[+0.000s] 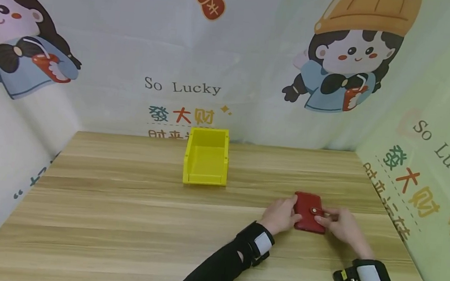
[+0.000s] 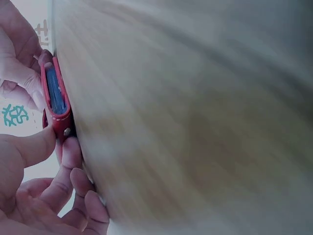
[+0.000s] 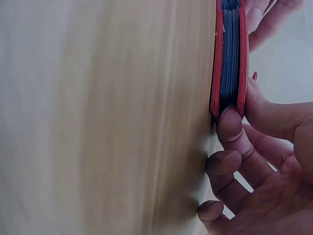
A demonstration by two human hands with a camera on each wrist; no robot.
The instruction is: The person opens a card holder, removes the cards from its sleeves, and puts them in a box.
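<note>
A red card holder [image 1: 306, 214] with a snap strap lies on the wooden table, right of the middle. Its spine faces my left hand [image 1: 280, 216], whose thumb and index finger pinch that side. At the opposite side my right hand [image 1: 343, 224] pinches the holder's edge near the strap, thumb on the cover. The right wrist view shows the stacked dark sleeves [image 3: 231, 58] between the red covers, with the index fingertip against their edge. In that view a small red tip [image 3: 254, 76], perhaps the strap, sticks up above the cover. The left wrist view shows the rounded spine [image 2: 61, 122].
A yellow open bin [image 1: 207, 157] stands at the back of the wooden table [image 1: 99, 219], left of the card holder. Printed cloth [image 1: 258, 48] hangs behind the table and along both sides.
</note>
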